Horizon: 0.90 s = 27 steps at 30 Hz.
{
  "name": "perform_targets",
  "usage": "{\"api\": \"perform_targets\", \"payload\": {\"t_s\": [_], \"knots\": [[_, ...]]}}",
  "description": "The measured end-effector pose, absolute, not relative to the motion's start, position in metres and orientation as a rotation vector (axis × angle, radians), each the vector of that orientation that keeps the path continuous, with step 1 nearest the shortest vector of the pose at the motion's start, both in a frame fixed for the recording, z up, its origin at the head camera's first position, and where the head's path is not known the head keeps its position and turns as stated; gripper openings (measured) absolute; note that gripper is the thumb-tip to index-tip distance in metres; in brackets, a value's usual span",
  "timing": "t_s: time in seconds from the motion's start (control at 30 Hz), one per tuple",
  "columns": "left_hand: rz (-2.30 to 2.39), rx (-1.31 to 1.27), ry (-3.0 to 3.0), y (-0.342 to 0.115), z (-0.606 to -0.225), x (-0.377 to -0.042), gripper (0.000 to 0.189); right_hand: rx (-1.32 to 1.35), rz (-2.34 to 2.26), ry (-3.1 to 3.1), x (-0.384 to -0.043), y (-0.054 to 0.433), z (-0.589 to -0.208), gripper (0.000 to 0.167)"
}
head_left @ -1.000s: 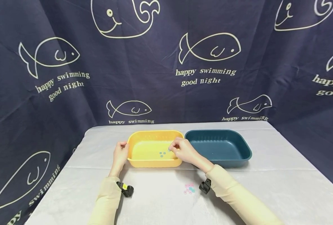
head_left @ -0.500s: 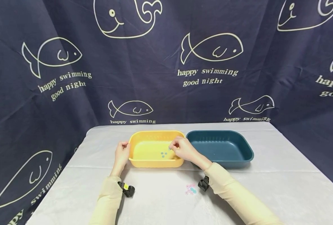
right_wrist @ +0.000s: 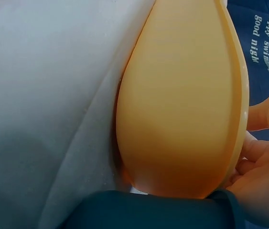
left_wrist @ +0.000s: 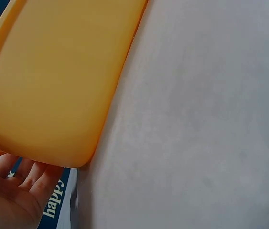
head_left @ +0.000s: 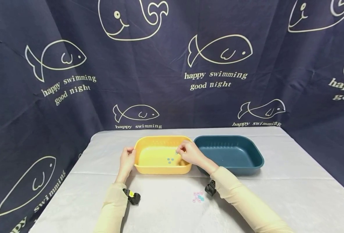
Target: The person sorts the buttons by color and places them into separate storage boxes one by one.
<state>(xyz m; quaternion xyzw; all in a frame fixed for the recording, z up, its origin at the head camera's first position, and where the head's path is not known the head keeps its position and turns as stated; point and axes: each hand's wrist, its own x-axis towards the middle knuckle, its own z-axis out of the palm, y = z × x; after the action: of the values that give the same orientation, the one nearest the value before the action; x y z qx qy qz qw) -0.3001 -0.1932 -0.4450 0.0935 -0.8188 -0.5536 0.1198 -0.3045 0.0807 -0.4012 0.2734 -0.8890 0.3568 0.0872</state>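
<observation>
In the head view my left hand [head_left: 127, 159] grips the left end of the yellow bin [head_left: 163, 170]; the left wrist view shows its fingers [left_wrist: 42, 183] against the outside of the wall. My right hand [head_left: 190, 152] reaches over that bin's right end, thumb and forefinger pinching a small blue button [head_left: 176, 153]. Three more blue buttons [head_left: 169, 162] lie together on the bin's floor. In the right wrist view the bin's wall hides the fingertips and the button.
A dark teal bin [head_left: 231, 152] stands right beside the yellow one. Several pink buttons [head_left: 194, 200] and some light-blue ones [head_left: 201, 198] lie in a cluster on the white tablecloth [head_left: 166, 207], near the right wrist camera [head_left: 210, 188]. A navy fish-print curtain [head_left: 172, 94] hangs behind.
My right hand has lifted the blue button very slightly off its earlier spot inside the yellow bin. The whole head view has shifted a little; the left hand keeps its place on the bin.
</observation>
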Motion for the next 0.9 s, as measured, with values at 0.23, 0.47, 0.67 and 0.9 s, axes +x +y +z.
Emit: {"api": "perform_targets", "payload": {"t_s": [0.23, 0.47, 0.67, 0.9], "knots": [[-1.624, 0.269, -2.383, -0.192, -0.446, -0.298, 0.030, 0.792, 1.057, -2.675, -0.309, 0.079, -0.404, 0.015], [-1.612, 0.272, -2.373, -0.193, -0.446, -0.299, 0.028, 0.791, 1.042, -2.647, -0.313, 0.078, -0.405, 0.014], [-1.610, 0.269, -2.374, -0.192, -0.446, -0.299, 0.028, 0.774, 1.015, -2.654, -0.317, 0.077, -0.407, 0.014], [-1.624, 0.270, -2.371, -0.193, -0.446, -0.300, 0.028, 0.857, 1.050, -2.559, -0.328, 0.080, -0.416, 0.018]]}}
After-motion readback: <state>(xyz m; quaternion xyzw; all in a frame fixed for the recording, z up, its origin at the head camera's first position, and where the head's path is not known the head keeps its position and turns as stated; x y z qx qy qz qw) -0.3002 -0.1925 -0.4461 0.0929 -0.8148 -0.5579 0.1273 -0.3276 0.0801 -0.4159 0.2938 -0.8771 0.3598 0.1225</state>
